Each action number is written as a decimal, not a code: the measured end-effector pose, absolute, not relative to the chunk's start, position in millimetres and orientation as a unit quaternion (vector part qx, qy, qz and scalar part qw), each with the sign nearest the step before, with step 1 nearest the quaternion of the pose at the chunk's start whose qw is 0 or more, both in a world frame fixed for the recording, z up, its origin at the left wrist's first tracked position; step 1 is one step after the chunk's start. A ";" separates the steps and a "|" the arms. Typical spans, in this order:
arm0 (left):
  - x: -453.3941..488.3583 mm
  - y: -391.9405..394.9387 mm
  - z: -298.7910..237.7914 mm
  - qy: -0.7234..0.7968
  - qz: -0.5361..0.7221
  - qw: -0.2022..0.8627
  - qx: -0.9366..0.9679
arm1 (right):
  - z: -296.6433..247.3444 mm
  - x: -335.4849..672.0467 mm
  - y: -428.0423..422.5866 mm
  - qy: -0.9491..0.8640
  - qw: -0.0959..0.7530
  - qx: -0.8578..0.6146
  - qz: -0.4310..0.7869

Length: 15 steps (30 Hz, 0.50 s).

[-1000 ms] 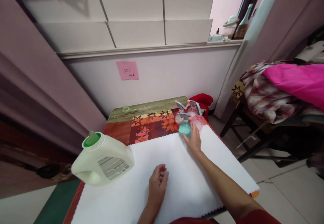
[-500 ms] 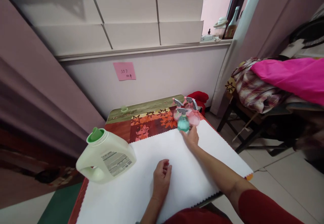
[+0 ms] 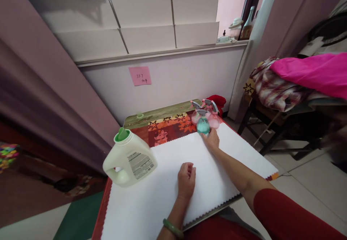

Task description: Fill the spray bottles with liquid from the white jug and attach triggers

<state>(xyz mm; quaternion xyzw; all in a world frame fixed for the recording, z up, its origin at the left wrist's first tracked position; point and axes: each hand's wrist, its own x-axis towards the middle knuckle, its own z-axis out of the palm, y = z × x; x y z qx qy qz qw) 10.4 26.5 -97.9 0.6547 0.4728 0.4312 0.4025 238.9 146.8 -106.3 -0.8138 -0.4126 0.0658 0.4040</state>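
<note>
I'm counting one teal spray bottle (image 3: pixel 203 126), three pink spray bottles (image 3: pixel 214 120), one pale green jug (image 3: pixel 130 160) and one small green cap (image 3: pixel 140 116). My right hand (image 3: pixel 213 139) is touching the teal bottle low down, thumb in front and fingers at its right side, partly open; I can't tell whether it is gripping. My left hand (image 3: pixel 187 178) is resting half-curled on the white sheet (image 3: pixel 151 196), holding nothing I'm seeing; a green bangle (image 3: pixel 172 229) is circling that wrist.

The jug is standing well to the left of my left hand, and the cap is sitting far beyond it. The pink bottles are crowding just past my right hand, blocking the teal bottle's far side, with a red item (image 3: pixel 218 102) showing behind them. The teal bottle is standing upright, its long axis running vertically; its nozzle direction is escaping me.
</note>
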 end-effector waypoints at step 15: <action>8.7 21.2 -95.9 0.481 0.426 0.415 0.644 | -107.5 242.2 149.6 -0.401 0.394 -0.822 0.091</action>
